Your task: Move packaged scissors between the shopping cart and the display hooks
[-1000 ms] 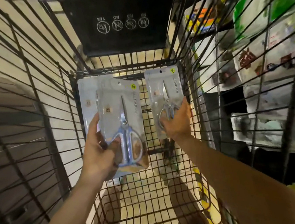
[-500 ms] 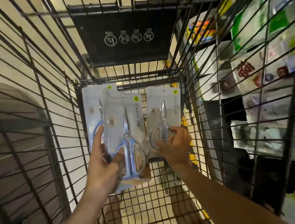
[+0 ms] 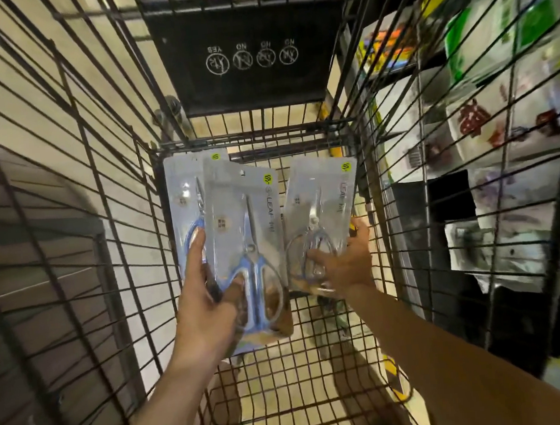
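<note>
While we lean over the cart (image 3: 130, 259), our left hand (image 3: 209, 306) grips two overlapping scissor packs (image 3: 239, 222), thumb on front, fingers behind. Our right hand (image 3: 344, 264) pinches a third pack (image 3: 321, 202) by its lower edge. All 3 sit inside the basket, held up off the wire floor. Hooks aren't clearly visible; shelves w/ goods (image 3: 487, 126) at right. Judging by this, hanging is still ahead.

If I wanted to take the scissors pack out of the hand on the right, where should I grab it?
Probably the top edge of the right scissors pack, reaching from above. The right hand pinches its lower end over the handles, so the flat upper card stands free inside the cart.
</note>
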`<state>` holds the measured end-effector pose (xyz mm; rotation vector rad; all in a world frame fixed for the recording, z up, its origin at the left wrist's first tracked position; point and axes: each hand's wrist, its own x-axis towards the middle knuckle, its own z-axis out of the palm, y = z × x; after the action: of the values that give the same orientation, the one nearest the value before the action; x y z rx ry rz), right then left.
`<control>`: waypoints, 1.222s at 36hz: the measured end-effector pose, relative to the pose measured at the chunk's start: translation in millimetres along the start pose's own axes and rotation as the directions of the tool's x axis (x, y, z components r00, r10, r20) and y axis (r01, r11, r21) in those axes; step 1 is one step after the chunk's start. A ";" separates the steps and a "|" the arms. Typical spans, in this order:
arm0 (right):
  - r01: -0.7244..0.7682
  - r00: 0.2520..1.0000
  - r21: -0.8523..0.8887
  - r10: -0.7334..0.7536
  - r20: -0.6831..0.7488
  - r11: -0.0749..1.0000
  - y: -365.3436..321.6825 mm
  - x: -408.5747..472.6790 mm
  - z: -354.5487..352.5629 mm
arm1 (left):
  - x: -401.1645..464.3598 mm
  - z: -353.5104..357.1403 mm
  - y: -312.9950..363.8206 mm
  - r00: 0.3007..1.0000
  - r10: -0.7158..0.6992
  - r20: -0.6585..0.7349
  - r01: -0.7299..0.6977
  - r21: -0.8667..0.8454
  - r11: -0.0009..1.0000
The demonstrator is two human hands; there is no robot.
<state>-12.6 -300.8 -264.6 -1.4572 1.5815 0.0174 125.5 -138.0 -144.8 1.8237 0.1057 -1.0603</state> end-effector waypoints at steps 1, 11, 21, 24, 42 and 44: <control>-0.001 1.000 -0.001 0.001 0.030 1.000 -1.2 -4.0 -1.2 | -1.1 -0.4 0.5 1.000 0.013 -0.004 -0.013 0.014 1.000; 0.085 0.973 -0.023 -0.078 0.217 0.996 -28.7 -58.7 -18.0 | -22.2 -20.4 31.0 0.988 0.147 0.045 -0.148 0.020 0.989; 0.055 0.981 0.515 -0.143 0.134 0.856 -80.6 -202.0 -92.0 | -93.0 -71.8 111.4 0.932 0.284 0.226 -0.315 0.115 0.942; 0.124 0.992 0.476 -0.123 -0.032 0.871 -104.2 -262.1 -118.5 | -131.8 -91.8 138.4 0.893 0.333 0.302 -0.383 0.124 0.915; 0.528 0.774 0.445 -0.195 -0.602 0.724 -26.9 -526.9 -213.6 | -339.6 -122.6 144.9 0.683 0.508 0.525 -0.606 0.018 0.795; 0.538 0.750 0.448 -0.162 -0.641 0.714 2.2 -554.1 -220.8 | -364.2 -115.9 130.1 0.661 0.519 0.542 -0.629 0.023 0.777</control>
<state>-238.5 -3.8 200.7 -1.2568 1.4798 -1.1782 37.4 18.4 216.9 1.5146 -0.8982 -1.0597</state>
